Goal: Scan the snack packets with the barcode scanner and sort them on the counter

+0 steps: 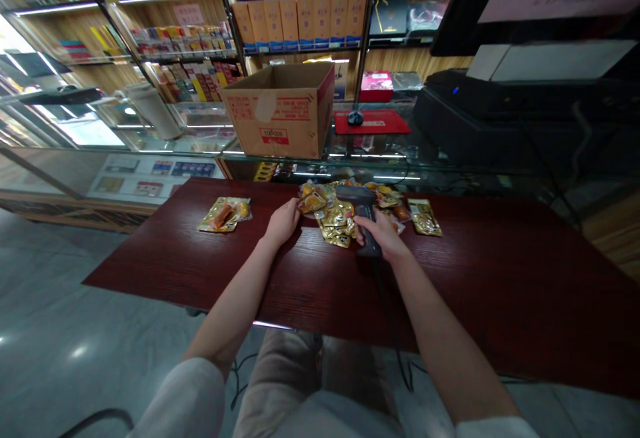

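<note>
My right hand [386, 235] is wrapped round the grip of a dark barcode scanner [367, 225], its head over a pile of snack packets [336, 223] with gold and clear wrapping. A cable runs from the scanner's grip down past the table edge. At the left end of the pile, my left hand [283, 223] has its fingers closed on the edge of a small snack packet [313, 202]; the fingertips are partly hidden. Two packets [226, 214] lie apart on the left, and a gold packet [425, 217] lies right of the pile.
Everything lies on a dark red wooden table [310, 278]. Behind it, an open cardboard box [280, 115] stands on a glass counter beside a red mat [373, 122]. A black machine [480, 125] and a screen are at the right. Loose cables [240, 381] hang under the table.
</note>
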{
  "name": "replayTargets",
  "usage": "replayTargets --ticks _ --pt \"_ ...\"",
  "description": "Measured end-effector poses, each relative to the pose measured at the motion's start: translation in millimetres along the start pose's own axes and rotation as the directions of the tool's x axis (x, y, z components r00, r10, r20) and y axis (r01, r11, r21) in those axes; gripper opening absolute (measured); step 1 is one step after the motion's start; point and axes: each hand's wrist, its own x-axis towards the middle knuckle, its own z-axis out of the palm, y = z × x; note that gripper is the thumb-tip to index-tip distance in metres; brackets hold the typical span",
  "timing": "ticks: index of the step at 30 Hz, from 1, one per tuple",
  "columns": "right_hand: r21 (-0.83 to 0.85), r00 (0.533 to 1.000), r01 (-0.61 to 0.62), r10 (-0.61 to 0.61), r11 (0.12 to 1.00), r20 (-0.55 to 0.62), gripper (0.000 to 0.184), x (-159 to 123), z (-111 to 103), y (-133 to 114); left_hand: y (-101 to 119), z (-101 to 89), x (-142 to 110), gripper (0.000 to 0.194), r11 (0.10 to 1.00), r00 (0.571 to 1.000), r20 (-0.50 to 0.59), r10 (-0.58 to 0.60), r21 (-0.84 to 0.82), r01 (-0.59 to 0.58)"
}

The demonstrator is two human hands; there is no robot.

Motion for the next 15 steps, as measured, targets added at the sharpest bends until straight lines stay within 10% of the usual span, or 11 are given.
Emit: replayTargets --ticks 7,15 --pt "0.016 0.999 -0.04 0.04 0.999 0.017 0.045 0.8 2.3 5.1 -9.1 -4.3 3.3 0.026 0.877 0.961 -0.094 -0.259 -0.44 0.193" --pt "0.025 0.996 -0.051 0.05 0.998 0.07 0.042 5.0 17.4 26.2 -8.4 -1.3 3.3 0.056 0.452 0.946 0.074 -0.317 -0.865 0.219"
